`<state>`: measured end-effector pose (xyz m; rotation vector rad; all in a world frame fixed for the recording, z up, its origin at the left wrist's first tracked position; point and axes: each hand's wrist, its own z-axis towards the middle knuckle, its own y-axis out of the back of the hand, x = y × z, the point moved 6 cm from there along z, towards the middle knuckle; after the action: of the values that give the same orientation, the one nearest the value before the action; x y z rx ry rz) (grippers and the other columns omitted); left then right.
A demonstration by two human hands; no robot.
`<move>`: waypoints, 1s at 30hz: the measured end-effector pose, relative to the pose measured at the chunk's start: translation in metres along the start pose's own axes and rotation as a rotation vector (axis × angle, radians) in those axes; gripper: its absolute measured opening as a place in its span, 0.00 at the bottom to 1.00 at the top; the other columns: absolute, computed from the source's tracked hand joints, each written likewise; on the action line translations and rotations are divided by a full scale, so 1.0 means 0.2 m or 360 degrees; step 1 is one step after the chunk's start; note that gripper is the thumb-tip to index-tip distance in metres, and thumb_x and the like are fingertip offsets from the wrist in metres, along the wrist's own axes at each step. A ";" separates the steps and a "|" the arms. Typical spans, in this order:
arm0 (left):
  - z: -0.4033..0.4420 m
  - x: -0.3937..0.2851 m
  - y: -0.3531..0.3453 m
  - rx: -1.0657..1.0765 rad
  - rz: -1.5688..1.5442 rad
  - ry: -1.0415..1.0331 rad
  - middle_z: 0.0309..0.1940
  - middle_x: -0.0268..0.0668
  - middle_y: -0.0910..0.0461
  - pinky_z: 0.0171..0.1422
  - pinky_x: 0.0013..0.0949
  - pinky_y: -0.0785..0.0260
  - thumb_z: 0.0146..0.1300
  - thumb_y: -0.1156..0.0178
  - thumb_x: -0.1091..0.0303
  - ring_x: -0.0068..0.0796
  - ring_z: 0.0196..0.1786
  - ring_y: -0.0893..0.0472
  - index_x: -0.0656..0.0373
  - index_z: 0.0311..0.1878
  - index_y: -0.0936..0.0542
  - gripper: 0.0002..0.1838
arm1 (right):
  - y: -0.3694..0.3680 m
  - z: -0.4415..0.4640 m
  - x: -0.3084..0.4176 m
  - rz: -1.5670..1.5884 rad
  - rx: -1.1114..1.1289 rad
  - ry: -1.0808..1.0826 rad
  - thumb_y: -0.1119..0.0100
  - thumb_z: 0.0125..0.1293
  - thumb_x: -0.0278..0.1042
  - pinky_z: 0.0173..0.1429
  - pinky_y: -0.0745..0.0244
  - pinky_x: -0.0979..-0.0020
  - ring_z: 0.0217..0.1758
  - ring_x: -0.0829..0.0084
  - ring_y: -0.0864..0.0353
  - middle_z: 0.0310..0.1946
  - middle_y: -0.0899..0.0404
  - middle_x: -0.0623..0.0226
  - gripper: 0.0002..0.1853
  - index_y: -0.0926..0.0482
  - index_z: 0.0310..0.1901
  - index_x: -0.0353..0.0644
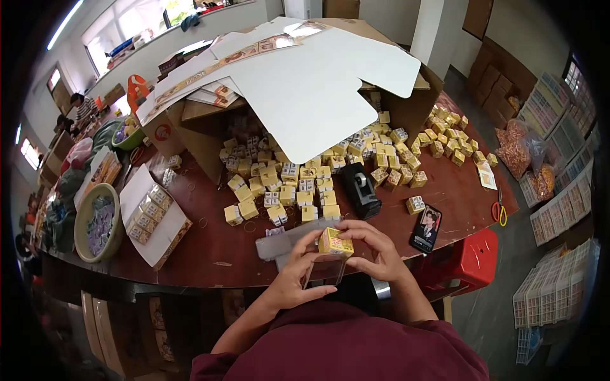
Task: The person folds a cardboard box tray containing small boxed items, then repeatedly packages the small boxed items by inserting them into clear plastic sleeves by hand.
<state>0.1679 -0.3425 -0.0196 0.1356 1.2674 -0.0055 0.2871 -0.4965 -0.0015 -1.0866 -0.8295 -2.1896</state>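
In front of my chest, my left hand is wrapped around a clear plastic case. A small yellow printed box sits at the top of the case; how far it is inside I cannot tell. My right hand has its fingertips at the far edge of the yellow box and its thumb near the lower right corner, gripping it. Beneath my hands lie some translucent plastic pieces at the table's front edge. Just beyond stands a black tape dispenser.
Many small yellow boxes spread from a large cardboard box topped with white sheets. To the right lie a phone and yellow-handled scissors. A round basin stands left; a red stool is below right.
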 end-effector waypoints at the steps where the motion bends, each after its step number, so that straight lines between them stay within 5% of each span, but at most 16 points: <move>1: 0.00 0.01 0.00 -0.0013 -0.0200 0.0109 0.82 0.44 0.54 0.80 0.45 0.35 0.60 0.23 0.74 0.39 0.80 0.38 0.63 0.68 0.27 0.34 | 0.00 0.01 0.00 -0.0091 0.0053 -0.0047 0.25 0.61 0.27 0.66 0.23 0.63 0.64 0.62 0.20 0.61 0.20 0.54 0.24 0.20 0.58 0.35; 3: -0.02 0.04 -0.02 -0.0038 -0.0602 0.0325 0.83 0.43 0.56 0.78 0.44 0.32 0.61 0.24 0.75 0.39 0.79 0.36 0.63 0.68 0.27 0.33 | 0.02 0.01 -0.02 -0.0051 0.0025 -0.0225 0.24 0.61 0.26 0.68 0.24 0.65 0.63 0.65 0.18 0.58 0.18 0.58 0.24 0.21 0.59 0.33; 4: -0.02 0.03 0.00 -0.0153 -0.0598 0.0360 0.78 0.44 0.42 0.74 0.42 0.27 0.61 0.25 0.77 0.37 0.73 0.27 0.63 0.69 0.29 0.34 | 0.05 0.01 -0.02 -0.0071 -0.0017 -0.0274 0.24 0.61 0.26 0.66 0.23 0.65 0.61 0.66 0.17 0.57 0.17 0.58 0.24 0.20 0.58 0.33; 7: -0.05 0.10 0.02 -0.0247 -0.0550 0.0586 0.66 0.44 0.25 0.69 0.39 0.22 0.60 0.24 0.78 0.35 0.67 0.21 0.62 0.70 0.29 0.35 | 0.13 0.02 0.03 0.0089 -0.0374 -0.0291 0.26 0.62 0.22 0.69 0.23 0.66 0.62 0.68 0.17 0.58 0.19 0.58 0.30 0.26 0.64 0.31; 9: -0.04 0.13 0.02 -0.0286 -0.0485 0.0540 0.60 0.42 0.20 0.67 0.37 0.22 0.59 0.23 0.78 0.34 0.65 0.19 0.62 0.68 0.29 0.35 | 0.07 0.06 0.16 0.0657 -0.0415 -0.0057 0.26 0.63 0.21 0.71 0.24 0.65 0.65 0.66 0.20 0.62 0.23 0.56 0.33 0.30 0.68 0.30; 10: -0.04 0.14 0.01 -0.0294 -0.0449 0.0522 0.56 0.41 0.18 0.67 0.36 0.22 0.59 0.23 0.78 0.33 0.63 0.18 0.63 0.67 0.29 0.35 | 0.01 0.08 0.21 0.0558 -0.0345 0.0031 0.26 0.63 0.21 0.72 0.24 0.64 0.67 0.66 0.21 0.63 0.24 0.55 0.34 0.31 0.69 0.29; 14: 0.00 0.09 -0.03 -0.0449 -0.0728 0.0573 0.59 0.41 0.20 0.65 0.36 0.22 0.57 0.21 0.78 0.31 0.57 0.16 0.63 0.65 0.28 0.34 | -0.11 0.15 0.28 -0.0159 -0.0199 0.0238 0.25 0.59 0.21 0.70 0.24 0.62 0.65 0.57 0.19 0.61 0.22 0.52 0.31 0.24 0.66 0.33; 23: -0.05 0.03 0.09 -0.0487 0.0543 0.0196 0.52 0.43 0.14 0.61 0.38 0.23 0.53 0.17 0.62 0.32 0.56 0.15 0.62 0.62 0.24 0.36 | -0.12 0.13 0.31 -0.0550 0.0331 0.0362 0.27 0.61 0.26 0.77 0.33 0.42 0.60 0.54 0.17 0.57 0.19 0.56 0.25 0.15 0.62 0.45; 30: -0.02 0.01 0.06 -0.0348 0.0041 0.0282 0.54 0.41 0.17 0.61 0.36 0.24 0.55 0.17 0.61 0.32 0.57 0.17 0.60 0.65 0.26 0.37 | -0.22 0.12 0.34 -0.0735 0.0260 0.0307 0.29 0.64 0.29 0.78 0.36 0.42 0.60 0.58 0.21 0.55 0.18 0.63 0.21 0.14 0.60 0.48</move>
<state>0.1654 -0.3296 -0.0221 -0.0374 1.4339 0.1701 0.2319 -0.4637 0.0546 -0.6348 -1.2402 -2.4911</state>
